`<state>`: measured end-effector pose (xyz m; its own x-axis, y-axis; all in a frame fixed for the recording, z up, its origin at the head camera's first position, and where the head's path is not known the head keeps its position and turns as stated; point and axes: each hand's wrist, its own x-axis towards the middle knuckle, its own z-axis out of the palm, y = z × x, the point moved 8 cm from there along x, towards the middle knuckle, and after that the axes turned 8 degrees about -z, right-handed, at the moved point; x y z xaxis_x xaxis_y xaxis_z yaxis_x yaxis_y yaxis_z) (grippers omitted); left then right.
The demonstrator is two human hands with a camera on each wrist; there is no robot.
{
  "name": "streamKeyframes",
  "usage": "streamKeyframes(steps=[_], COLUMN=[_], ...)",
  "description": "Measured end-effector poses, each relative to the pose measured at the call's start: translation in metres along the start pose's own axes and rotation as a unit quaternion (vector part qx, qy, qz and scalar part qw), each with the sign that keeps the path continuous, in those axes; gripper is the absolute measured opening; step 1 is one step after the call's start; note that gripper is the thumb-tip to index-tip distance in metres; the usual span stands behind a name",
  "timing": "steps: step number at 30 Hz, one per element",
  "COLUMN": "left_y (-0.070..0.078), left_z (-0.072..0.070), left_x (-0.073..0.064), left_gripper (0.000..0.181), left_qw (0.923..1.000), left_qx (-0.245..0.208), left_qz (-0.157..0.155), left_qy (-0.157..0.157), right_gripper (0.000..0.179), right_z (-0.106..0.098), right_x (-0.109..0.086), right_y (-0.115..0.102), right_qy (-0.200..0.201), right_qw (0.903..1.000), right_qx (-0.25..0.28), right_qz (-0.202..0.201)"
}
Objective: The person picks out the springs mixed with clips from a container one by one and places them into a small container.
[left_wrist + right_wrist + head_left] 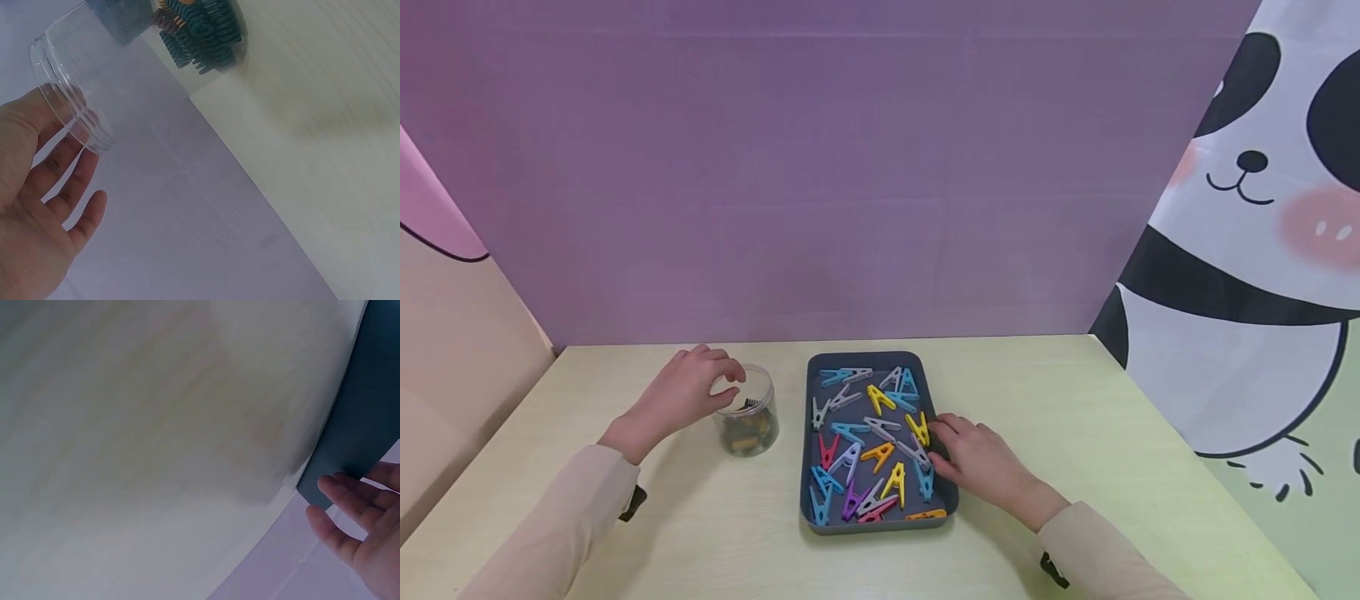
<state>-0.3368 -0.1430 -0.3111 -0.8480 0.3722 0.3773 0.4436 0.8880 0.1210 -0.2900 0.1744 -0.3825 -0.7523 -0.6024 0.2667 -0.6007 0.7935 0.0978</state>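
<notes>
A clear round jar (749, 425) stands to the left of a dark grey tray (859, 528). Ribbed, coil-like pieces (201, 30), teal and orange, lie at its bottom. My left hand (696, 385) is at the jar's mouth, thumb and forefinger bent and apart near the rim; the other fingers spread loosely in the left wrist view. Many coloured clothespins lie scattered in the tray, among them a yellow clothespin (919, 428) and a blue clothespin (924, 481). At the tray's right edge is my right hand (981, 458), its fingertips over the rim close to these clothespins.
The pale wooden table (1037, 400) carries the jar and tray. A purple backdrop (820, 183) rises behind its far edge, with a panda picture (1232, 250) at the right. An orange clothespin (927, 514) lies along the tray's near wall.
</notes>
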Motion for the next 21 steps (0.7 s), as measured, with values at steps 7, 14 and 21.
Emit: streamKeyframes(steps=[7, 14, 21], left_y=[0.001, 0.002, 0.000], left_z=[-0.005, -0.011, -0.022], left_x=[-0.002, -0.005, -0.009], left_gripper=[0.012, 0.013, 0.016], left_qw=[0.9998, 0.9991, 0.9968], left_qx=[-0.003, -0.006, -0.004], left_qz=[0.007, 0.017, 0.031], left_qy=[0.020, 0.040, 0.074], right_gripper=[0.043, 0.041, 0.043], right_z=[0.000, -0.004, -0.016], right_x=[0.001, 0.001, -0.001], right_y=[0.001, 0.005, 0.021], right_qy=[-0.005, 0.003, 0.033], right_qw=[1.0000, 0.9997, 0.9987], right_qx=[0.001, 0.022, 0.033], right_qz=[-0.003, -0.005, 0.019])
